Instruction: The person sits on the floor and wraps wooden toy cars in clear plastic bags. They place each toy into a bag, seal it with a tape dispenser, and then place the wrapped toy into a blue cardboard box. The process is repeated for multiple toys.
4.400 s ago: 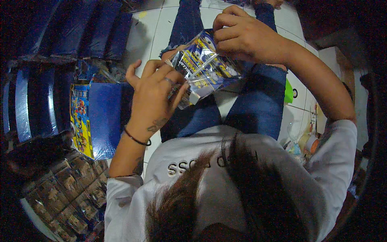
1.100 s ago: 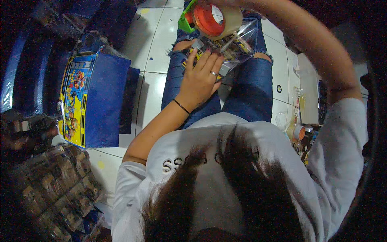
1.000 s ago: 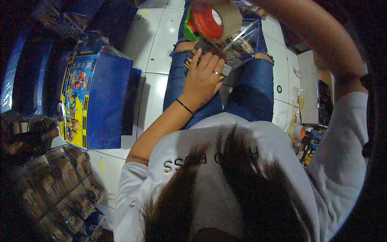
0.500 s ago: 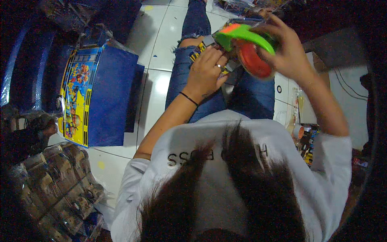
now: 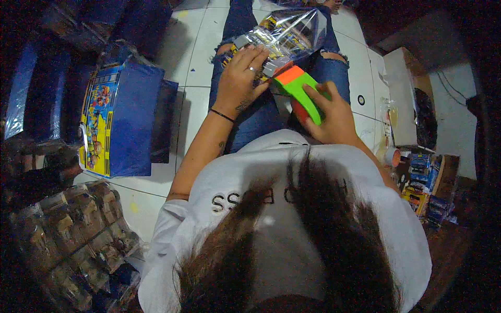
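Note:
A clear plastic-wrapped package (image 5: 293,37) of small yellow, black and silver items lies across my thighs. My left hand (image 5: 241,78) grips its near left side, fingers pressed over the wrap; a ring and a dark wrist cord show on it. In my right hand (image 5: 335,119) is a green tape dispenser (image 5: 302,89) with an orange front end. That front end touches or nearly touches the package's near edge, close to my left fingertips. My fingers partly hide the red roll under the dispenser.
On the left stands a blue box (image 5: 136,117) with a colourful yellow front. Nearer, stacked clear packs (image 5: 78,235) lie on the white tile floor (image 5: 195,62). To the right are an open carton (image 5: 443,175) with small packaged goods, a tape roll (image 5: 394,156) and a pale box (image 5: 399,99).
My right hand has brought the tape dispenser down and nearer to my body, its orange end now at the package edge. My left hand has shifted slightly left, and more of the package shows.

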`<state>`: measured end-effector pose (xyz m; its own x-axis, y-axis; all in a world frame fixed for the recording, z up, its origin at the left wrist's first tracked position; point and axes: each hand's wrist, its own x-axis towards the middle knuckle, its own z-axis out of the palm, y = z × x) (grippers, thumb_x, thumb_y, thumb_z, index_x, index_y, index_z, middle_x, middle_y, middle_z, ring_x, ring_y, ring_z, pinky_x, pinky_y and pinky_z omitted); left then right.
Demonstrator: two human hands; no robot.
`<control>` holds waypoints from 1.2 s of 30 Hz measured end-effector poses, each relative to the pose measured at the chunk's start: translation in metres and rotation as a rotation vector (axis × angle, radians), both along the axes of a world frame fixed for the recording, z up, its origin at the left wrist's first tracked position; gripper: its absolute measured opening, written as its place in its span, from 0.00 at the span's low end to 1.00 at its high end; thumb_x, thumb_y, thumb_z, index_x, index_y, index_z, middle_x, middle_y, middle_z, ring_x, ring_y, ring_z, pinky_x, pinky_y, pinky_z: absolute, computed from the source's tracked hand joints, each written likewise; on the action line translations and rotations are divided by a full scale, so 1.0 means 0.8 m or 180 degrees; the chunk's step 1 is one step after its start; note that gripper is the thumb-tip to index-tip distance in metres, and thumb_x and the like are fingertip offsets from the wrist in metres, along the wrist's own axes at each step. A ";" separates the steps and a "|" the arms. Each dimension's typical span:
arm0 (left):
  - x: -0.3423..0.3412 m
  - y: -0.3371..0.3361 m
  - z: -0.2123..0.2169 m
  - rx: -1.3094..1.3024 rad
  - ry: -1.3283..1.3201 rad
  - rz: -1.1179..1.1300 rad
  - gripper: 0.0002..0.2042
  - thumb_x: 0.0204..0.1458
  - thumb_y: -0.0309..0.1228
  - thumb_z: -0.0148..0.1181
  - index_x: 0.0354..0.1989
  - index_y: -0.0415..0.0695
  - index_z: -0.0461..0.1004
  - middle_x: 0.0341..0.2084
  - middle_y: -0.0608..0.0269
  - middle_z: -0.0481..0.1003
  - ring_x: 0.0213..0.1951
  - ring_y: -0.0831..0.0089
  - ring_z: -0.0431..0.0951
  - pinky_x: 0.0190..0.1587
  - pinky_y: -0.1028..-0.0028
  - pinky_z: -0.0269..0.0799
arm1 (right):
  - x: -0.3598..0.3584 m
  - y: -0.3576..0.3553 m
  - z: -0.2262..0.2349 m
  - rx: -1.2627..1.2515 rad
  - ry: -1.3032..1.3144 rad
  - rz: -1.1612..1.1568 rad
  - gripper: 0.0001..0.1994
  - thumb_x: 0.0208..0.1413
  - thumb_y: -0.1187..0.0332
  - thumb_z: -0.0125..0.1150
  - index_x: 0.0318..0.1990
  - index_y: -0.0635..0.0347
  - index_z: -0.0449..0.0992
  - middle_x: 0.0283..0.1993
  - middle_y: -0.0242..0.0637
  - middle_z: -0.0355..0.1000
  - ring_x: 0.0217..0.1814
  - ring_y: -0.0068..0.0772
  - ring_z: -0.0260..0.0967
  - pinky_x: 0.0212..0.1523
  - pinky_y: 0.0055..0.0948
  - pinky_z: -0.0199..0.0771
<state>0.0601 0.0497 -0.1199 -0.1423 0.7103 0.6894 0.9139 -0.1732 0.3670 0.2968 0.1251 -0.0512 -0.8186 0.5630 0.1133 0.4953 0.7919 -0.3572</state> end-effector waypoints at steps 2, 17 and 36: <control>-0.005 0.000 0.007 0.0005 -0.0005 -0.0065 0.33 0.36 0.33 0.72 0.56 0.46 0.68 0.52 0.55 0.71 0.56 0.55 0.69 0.61 0.61 0.61 | -0.019 0.010 -0.012 -0.0190 -0.0515 0.0120 0.26 0.39 0.65 0.64 0.51 0.57 0.74 0.50 0.47 0.67 0.48 0.52 0.71 0.50 0.40 0.73; 0.048 0.000 0.028 -0.0759 0.2831 -0.0301 0.26 0.54 0.37 0.46 0.61 0.38 0.62 0.65 0.48 0.56 0.67 0.55 0.53 0.69 0.54 0.35 | 0.200 0.238 -0.280 -0.1864 0.3209 -0.3267 0.27 0.50 0.59 0.65 0.52 0.71 0.69 0.55 0.52 0.65 0.59 0.47 0.60 0.61 0.40 0.57; -0.147 0.113 0.223 -0.1506 -0.1171 -0.1365 0.68 0.21 0.46 0.79 0.70 0.43 0.33 0.66 0.48 0.50 0.67 0.60 0.50 0.69 0.62 0.44 | -0.071 0.383 -0.055 -0.3915 0.0949 0.0837 0.45 0.32 0.55 0.77 0.61 0.61 0.62 0.54 0.39 0.69 0.56 0.41 0.67 0.56 0.41 0.68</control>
